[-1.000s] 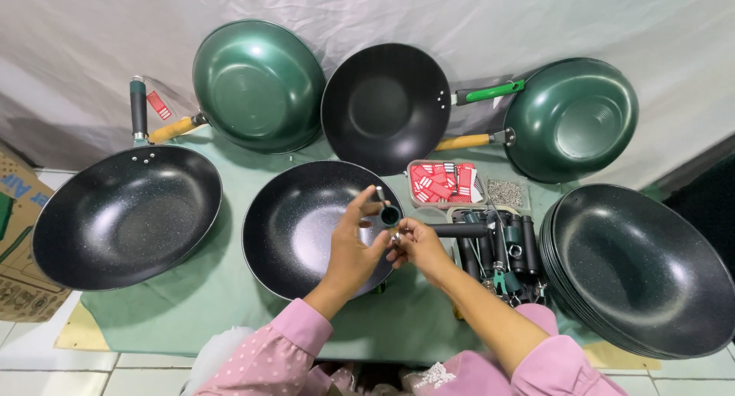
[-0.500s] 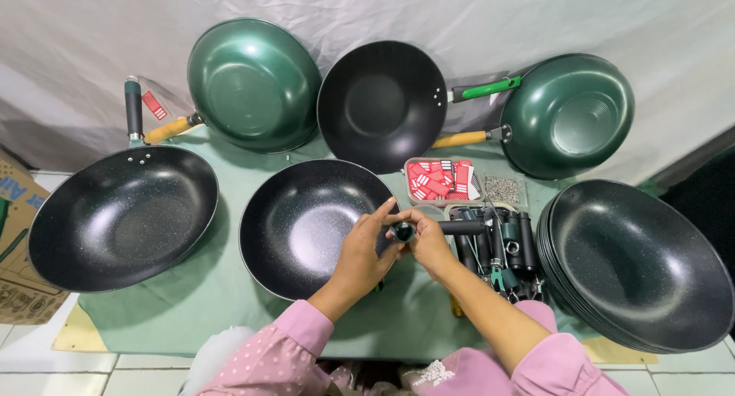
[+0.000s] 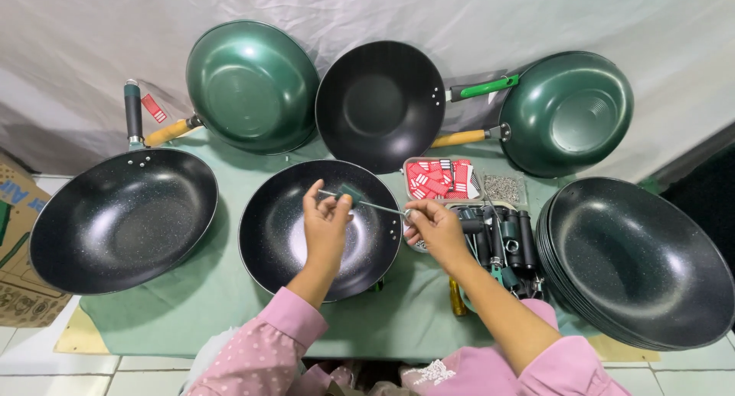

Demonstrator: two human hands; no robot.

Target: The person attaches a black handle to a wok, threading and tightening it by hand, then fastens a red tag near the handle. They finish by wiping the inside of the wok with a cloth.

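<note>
A stack of black woks (image 3: pixel 639 262) occupies the right side of the green table cover (image 3: pixel 207 296). A single black wok (image 3: pixel 320 229) without a handle lies at centre. Above its bowl, the left hand (image 3: pixel 325 224) pinches a thin metal rod with a dark green grip (image 3: pixel 360 203). The right hand (image 3: pixel 434 227) is closed on the rod's other end, beside a tray of dark handles (image 3: pixel 501 239).

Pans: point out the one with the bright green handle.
The black pan leaning at the back centre, between the two green pans. Its bright green handle sticks out to the right; the green pans' handles look wooden, and the front-left pan's handle is dark.
</note>
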